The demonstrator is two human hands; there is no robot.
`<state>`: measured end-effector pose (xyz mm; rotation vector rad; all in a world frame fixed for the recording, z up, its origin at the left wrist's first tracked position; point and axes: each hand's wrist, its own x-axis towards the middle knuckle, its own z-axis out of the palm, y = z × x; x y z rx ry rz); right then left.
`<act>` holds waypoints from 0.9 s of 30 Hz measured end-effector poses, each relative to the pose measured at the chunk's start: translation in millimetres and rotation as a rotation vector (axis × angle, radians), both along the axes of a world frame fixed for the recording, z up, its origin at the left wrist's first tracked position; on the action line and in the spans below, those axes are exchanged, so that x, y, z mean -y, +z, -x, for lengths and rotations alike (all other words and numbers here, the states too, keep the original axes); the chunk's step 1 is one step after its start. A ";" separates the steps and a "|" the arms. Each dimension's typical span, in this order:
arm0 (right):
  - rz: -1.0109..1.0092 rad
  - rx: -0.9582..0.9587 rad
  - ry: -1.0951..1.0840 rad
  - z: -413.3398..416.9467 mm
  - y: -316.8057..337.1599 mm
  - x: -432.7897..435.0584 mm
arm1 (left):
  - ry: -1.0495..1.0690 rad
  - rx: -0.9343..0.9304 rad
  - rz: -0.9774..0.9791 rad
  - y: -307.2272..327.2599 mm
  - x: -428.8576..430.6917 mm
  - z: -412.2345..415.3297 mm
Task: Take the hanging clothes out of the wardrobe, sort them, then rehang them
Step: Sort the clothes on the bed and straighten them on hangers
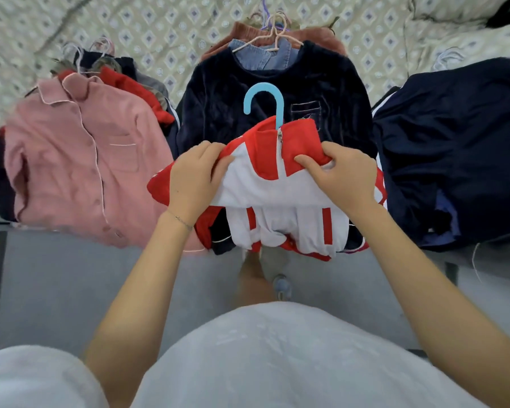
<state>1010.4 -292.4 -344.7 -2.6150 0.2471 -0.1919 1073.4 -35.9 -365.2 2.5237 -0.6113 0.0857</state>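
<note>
A red and white zip jacket (273,184) on a light blue hanger (264,103) is held over the bed's edge. My left hand (196,179) grips its left shoulder and my right hand (340,176) pinches its right shoulder near the collar. Under it lies a dark navy fleece top (218,107) stacked over a denim shirt (265,55) and a rust garment on pale hangers. To the left sits a pile topped by a pink button shirt (71,160). At the right lies a pile of dark navy clothes (454,148).
The piles rest on a bed with a patterned cover (165,28). A pillow (454,28) lies at the back right. Grey floor (59,284) runs along the bed's near edge, where my foot in a slipper (281,287) shows.
</note>
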 end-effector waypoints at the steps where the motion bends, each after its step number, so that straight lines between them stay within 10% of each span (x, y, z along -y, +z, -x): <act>1: -0.011 0.024 -0.002 13.4 4.7 -2.5 | 0.001 0.007 -0.008 6.4 -7.1 9.5; 27: -0.089 0.024 0.139 233.6 110.8 -85.1 | 0.214 0.075 0.000 115.1 -88.2 266.6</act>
